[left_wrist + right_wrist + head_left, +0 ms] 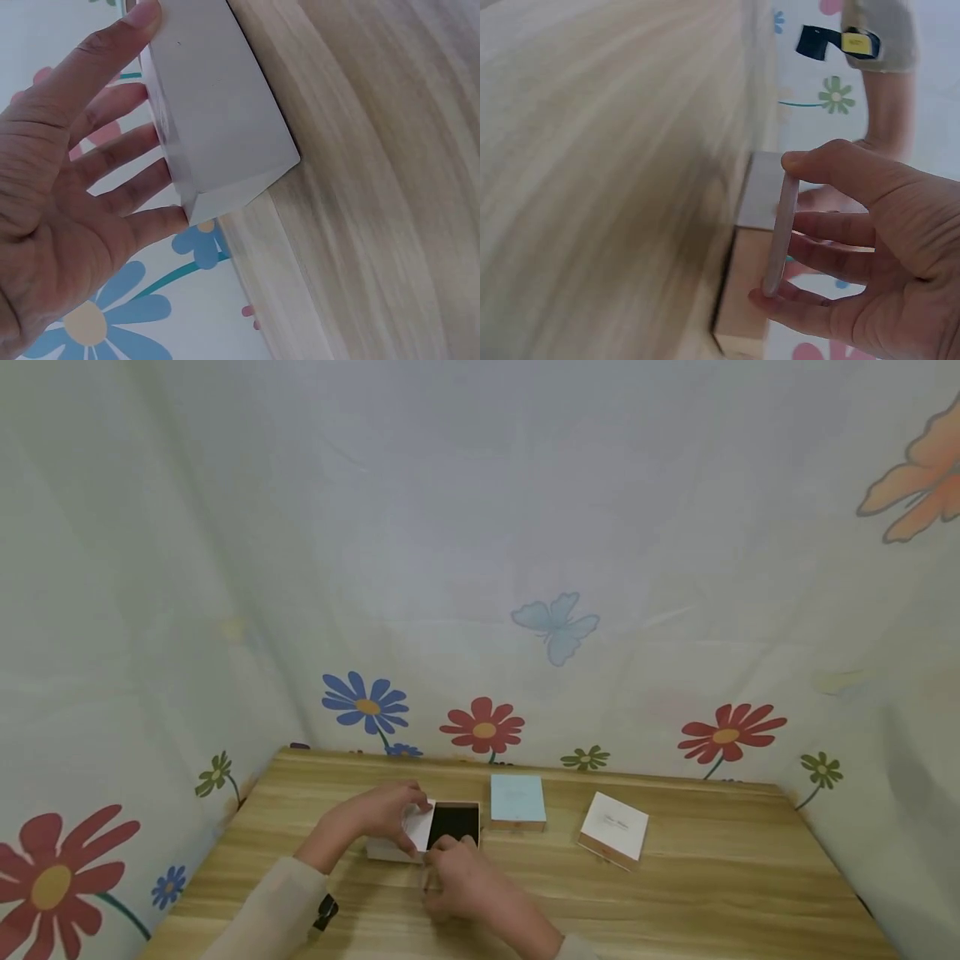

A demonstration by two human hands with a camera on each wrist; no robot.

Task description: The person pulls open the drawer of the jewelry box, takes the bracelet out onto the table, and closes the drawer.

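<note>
A white box (390, 850) lies on the table, its black-lined inside (453, 823) showing on the right. My left hand (384, 814) grips the box across its left part; in the left wrist view, the thumb and fingertips touch the white box (217, 97) along one side. Just in front of the box, my right hand (468, 877) holds a thin, flat, pale piece (782, 236) by its edges, between thumb and fingers. That piece is seen edge-on, so its kind cannot be told. Behind it in the right wrist view, the box (746, 281) has a pinkish-tan side.
A light blue box (517, 797) stands behind and to the right of my hands. Farther right sits a white box (615, 827) with a tan side, turned at an angle. The wooden table (712, 893) meets flower-printed cloth walls (420, 568) at the back and sides.
</note>
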